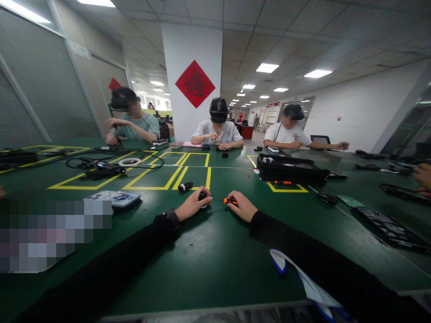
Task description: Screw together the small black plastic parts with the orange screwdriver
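Observation:
My left hand [191, 205] is closed around a small black cylindrical part [202, 196] with a pale lower end, standing on the green table. In my right hand [243, 207] is an orange and black screwdriver [229, 201], its thin shaft pointing left. The shaft's tip reaches the black part near my left fingertips; whether it sits in a screw is too small to tell. Just beyond my left hand a second black cylinder [185, 186] lies on its side on the table.
A black open case [291, 169] stands at the right, an orange screwdriver [283, 182] before it. Cables [101, 166] and a pale case [112, 198] lie at left. A circuit board [350, 201] is at right. Several people sit around the green table [208, 269].

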`<state>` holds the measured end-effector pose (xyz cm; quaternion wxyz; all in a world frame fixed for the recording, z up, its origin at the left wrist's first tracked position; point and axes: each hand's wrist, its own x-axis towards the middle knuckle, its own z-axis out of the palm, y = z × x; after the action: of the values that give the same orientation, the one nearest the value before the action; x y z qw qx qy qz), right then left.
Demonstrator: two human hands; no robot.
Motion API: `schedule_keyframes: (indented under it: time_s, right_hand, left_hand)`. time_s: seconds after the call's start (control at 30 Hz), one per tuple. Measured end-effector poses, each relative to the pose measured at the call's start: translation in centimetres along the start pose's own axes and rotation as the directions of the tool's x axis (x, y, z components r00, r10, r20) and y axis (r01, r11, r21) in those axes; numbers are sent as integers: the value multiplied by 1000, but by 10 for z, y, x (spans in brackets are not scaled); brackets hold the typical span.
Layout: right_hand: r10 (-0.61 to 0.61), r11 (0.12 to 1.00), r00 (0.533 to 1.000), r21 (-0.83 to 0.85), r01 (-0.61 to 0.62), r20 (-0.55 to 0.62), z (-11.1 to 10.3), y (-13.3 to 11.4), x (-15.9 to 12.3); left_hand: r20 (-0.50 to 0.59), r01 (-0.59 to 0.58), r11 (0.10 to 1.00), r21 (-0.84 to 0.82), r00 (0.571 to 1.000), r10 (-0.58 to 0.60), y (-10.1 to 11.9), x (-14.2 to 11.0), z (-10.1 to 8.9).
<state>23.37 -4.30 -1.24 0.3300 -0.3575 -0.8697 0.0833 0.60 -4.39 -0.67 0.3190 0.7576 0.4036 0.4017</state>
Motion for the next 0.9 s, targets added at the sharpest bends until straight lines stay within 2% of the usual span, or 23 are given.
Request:
schedule_keyframes:
  time_s: [0.23,0.43,0.63,0.9]
  right_hand:
    - [86,995,996,-57,-87,-23,0,-2,1]
    - [30,995,999,-98,-28,20,2,2,3]
    - [-3,998,1000,-62,4,15,0,3,2]
    - [19,999,1000,45,-19,8,0,0,0]
  left_hand:
    - [0,-2,1000,1,1000,2,1,0,0]
    - [-5,1,1000,1,1000,-1,2,0,0]
    - [-7,19,1000,-12,1000,-19,2,0,0]
    - [-5,6,1000,-18,1000,-6,1,0,0]
